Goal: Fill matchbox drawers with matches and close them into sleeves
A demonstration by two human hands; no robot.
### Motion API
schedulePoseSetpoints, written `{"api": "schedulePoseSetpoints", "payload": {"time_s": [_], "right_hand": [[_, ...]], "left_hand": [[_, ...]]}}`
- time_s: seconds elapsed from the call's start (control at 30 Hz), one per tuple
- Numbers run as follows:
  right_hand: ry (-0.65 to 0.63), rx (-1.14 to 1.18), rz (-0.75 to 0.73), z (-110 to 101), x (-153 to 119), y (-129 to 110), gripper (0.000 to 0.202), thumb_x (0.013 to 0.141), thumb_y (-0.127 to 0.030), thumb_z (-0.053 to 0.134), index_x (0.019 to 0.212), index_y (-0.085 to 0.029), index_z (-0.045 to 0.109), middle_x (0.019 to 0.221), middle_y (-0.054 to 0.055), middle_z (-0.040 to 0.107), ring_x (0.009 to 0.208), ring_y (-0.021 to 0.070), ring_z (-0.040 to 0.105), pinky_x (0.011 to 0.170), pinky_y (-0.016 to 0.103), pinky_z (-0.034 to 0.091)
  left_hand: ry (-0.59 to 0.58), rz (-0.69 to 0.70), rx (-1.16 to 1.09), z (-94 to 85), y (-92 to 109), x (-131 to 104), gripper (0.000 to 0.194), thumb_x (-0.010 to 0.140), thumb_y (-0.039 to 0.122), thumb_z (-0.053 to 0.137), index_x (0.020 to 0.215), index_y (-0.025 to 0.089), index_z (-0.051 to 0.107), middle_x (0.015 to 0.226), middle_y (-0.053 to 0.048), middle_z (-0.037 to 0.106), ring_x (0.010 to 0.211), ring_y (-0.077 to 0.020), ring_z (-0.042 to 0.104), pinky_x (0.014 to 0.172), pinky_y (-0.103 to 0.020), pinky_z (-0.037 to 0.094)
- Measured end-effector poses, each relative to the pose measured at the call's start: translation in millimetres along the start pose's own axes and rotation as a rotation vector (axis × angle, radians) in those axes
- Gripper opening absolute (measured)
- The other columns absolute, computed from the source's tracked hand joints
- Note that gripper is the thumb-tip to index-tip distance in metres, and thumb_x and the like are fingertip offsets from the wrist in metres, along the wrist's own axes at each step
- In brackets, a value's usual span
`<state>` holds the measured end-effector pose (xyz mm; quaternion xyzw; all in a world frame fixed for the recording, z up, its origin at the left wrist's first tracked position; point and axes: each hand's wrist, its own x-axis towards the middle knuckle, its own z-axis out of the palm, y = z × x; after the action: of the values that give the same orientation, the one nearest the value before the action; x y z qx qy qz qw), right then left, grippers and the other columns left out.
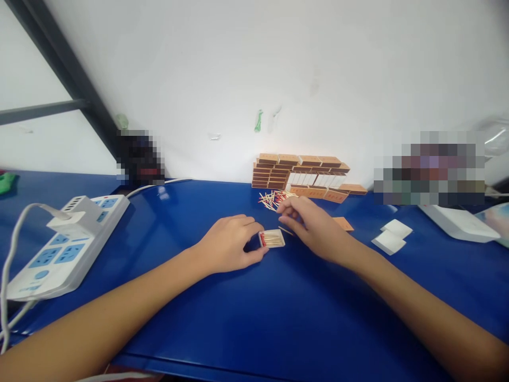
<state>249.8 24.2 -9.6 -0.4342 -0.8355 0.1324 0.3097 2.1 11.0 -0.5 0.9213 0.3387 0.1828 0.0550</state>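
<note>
My left hand [233, 243] curves round a small white matchbox tray [279, 244], thumb and fingers on its left end. Red-tipped matches [271, 239] lie side by side inside it. My right hand [308, 225] hovers to the right, its fingers curled and the thumb slightly apart from them, with nothing visible in between. A single match [285, 231] shows just below the right thumb, close to the tray. Beyond the fingertips is a loose pile of matches [271, 200], partly hidden by the right hand.
Stacked matchboxes [270, 175] stand against the wall. An orange matchbox sleeve [343, 224] lies behind my right wrist, with white folded pieces [393, 236] farther right. A white power strip [71, 254] with cables occupies the left of the blue table [238, 323].
</note>
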Motion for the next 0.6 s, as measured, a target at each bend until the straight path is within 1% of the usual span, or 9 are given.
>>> {"api": "schedulePoseSetpoints", "payload": {"time_s": [0.07, 0.13, 0.2, 0.23, 0.3, 0.4, 0.47, 0.6], "right_hand": [[-0.066, -0.031, -0.048, 1.3, -4.0, -3.1, 0.017, 0.104, -0.025, 0.049, 0.117, -0.024, 0.06, 0.1, 0.008, 0.065, 0.095, 0.0249, 0.06, 0.085, 0.04, 0.052], [-0.118, -0.082, -0.076, -0.3, -6.8, -6.2, 0.017, 0.106, -0.026, 0.047, 0.111, -0.023, 0.063, 0.102, 0.009, 0.066, 0.1, 0.0259, 0.059, 0.089, 0.043, 0.051], [-0.134, -0.117, -0.058, -7.0, -8.4, -7.2, 0.021, 0.106, -0.026, 0.045, 0.101, -0.023, 0.065, 0.101, 0.009, 0.066, 0.099, 0.0256, 0.06, 0.088, 0.042, 0.051], [-0.142, -0.127, -0.045, -11.9, -9.1, -6.5, 0.022, 0.106, -0.026, 0.044, 0.101, -0.023, 0.065, 0.102, 0.009, 0.065, 0.099, 0.0253, 0.061, 0.086, 0.041, 0.052], [-0.181, -0.136, -0.031, -22.9, -11.0, -2.6, 0.025, 0.106, -0.023, 0.042, 0.108, -0.026, 0.067, 0.107, 0.009, 0.066, 0.103, 0.0252, 0.062, 0.083, 0.039, 0.053], [-0.295, -0.141, -0.034, -34.6, -14.7, 6.5, 0.03, 0.106, -0.022, 0.043, 0.118, -0.034, 0.067, 0.118, 0.007, 0.066, 0.112, 0.0252, 0.061, 0.081, 0.038, 0.053], [-0.331, -0.145, -0.028, -36.3, -16.1, 12.5, 0.03, 0.106, -0.024, 0.043, 0.118, -0.035, 0.068, 0.12, 0.007, 0.065, 0.115, 0.025, 0.06, 0.08, 0.037, 0.052], [-0.329, -0.161, -0.01, -31.6, -13.7, 24.0, 0.021, 0.106, -0.033, 0.047, 0.109, -0.03, 0.068, 0.115, 0.008, 0.064, 0.111, 0.026, 0.058, 0.082, 0.039, 0.051]], "left_hand": [[-0.004, -0.019, 0.001, 0.2, 0.0, 0.0, 0.025, 0.094, 0.039, 0.066, 0.108, 0.02, 0.072, 0.084, -0.002, 0.066, 0.075, -0.0183, 0.061, 0.067, -0.031, 0.045], [-0.006, -0.027, 0.002, 0.1, 0.2, 0.0, 0.024, 0.094, 0.039, 0.066, 0.107, 0.019, 0.072, 0.085, -0.002, 0.066, 0.075, -0.0182, 0.061, 0.067, -0.031, 0.045], [-0.009, -0.027, 0.0, -0.3, 0.1, -0.1, 0.025, 0.094, 0.04, 0.065, 0.107, 0.019, 0.072, 0.085, -0.002, 0.066, 0.075, -0.018, 0.061, 0.067, -0.031, 0.045], [-0.011, -0.023, -0.002, -0.6, 0.0, -0.1, 0.025, 0.095, 0.04, 0.065, 0.107, 0.019, 0.072, 0.085, -0.002, 0.065, 0.075, -0.0179, 0.06, 0.067, -0.031, 0.045], [-0.02, -0.008, -0.006, -1.4, -0.7, -0.1, 0.026, 0.095, 0.041, 0.065, 0.108, 0.019, 0.072, 0.084, -0.002, 0.065, 0.075, -0.0179, 0.06, 0.067, -0.031, 0.045], [-0.031, 0.008, -0.01, -2.2, -1.7, 0.1, 0.028, 0.095, 0.041, 0.066, 0.11, 0.019, 0.072, 0.083, -0.002, 0.065, 0.075, -0.0176, 0.06, 0.067, -0.031, 0.045], [-0.034, 0.006, -0.014, -2.4, -2.0, 0.2, 0.028, 0.095, 0.041, 0.066, 0.11, 0.018, 0.072, 0.083, -0.001, 0.065, 0.074, -0.017, 0.059, 0.066, -0.031, 0.044], [-0.03, 0.009, -0.018, -2.4, -2.1, 0.3, 0.028, 0.095, 0.041, 0.066, 0.11, 0.018, 0.072, 0.082, -0.001, 0.064, 0.072, -0.016, 0.059, 0.063, -0.03, 0.042]]}}
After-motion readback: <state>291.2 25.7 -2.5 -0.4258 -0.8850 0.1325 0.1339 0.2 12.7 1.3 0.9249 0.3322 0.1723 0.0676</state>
